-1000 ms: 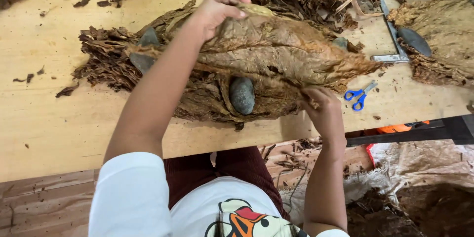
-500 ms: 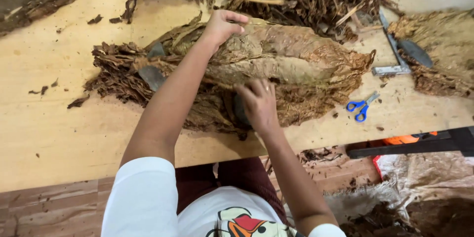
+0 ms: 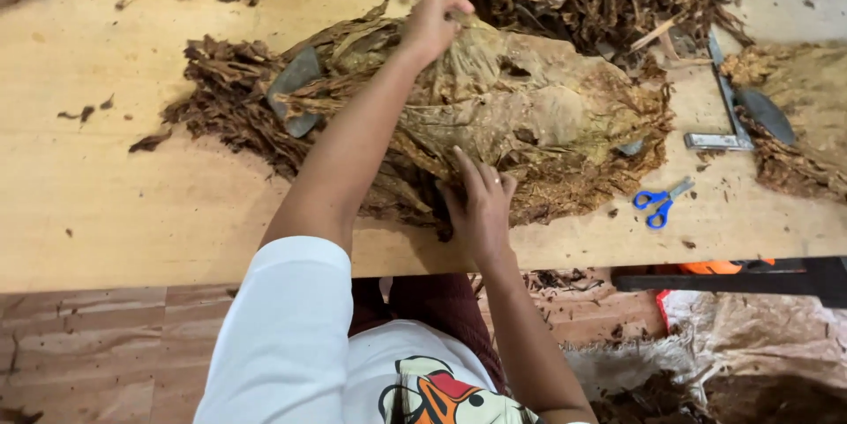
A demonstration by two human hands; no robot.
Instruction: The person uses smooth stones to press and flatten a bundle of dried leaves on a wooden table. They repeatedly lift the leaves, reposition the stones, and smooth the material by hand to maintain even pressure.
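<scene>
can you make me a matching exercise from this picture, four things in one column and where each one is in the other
Things:
1. left hand
2. right hand
3. blue-handled scissors
4. dark curved blade

Places:
A. on bare wood to the right of the big dried leaf
B. pressed flat on the near edge of the leaf pile
C. lying in the shredded leaf at the left of the pile
D. pinching the far top end of the big leaf

Pairs: 1-D, 2-B, 3-A, 4-C
</scene>
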